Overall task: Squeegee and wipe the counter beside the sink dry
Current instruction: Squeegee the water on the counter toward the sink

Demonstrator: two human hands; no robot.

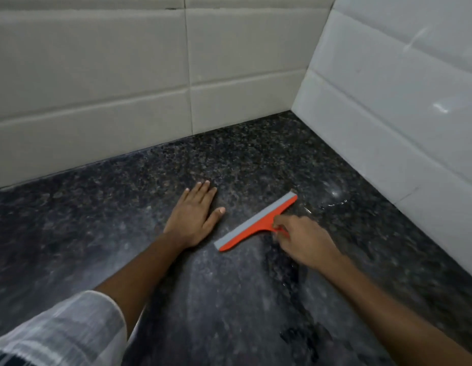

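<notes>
Closest in, right hand point(302, 240) curled round the handle of the orange squeegee point(256, 224), blade lying flat on the dark granite counter point(124, 220), long axis running 8 to 2 o'clock. Left hand point(194, 216) flat and relaxed just beside it at 9, holding nothing. Water point(332, 199) glinting past the blade's far tip around 2. Beyond that, tiled walls point(110, 75) meeting in a corner.

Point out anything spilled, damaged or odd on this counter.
Water lies pooled on the counter near the right tiled wall, beyond the squeegee the right hand grips. The left hand rests flat. Nothing looks damaged.
</notes>
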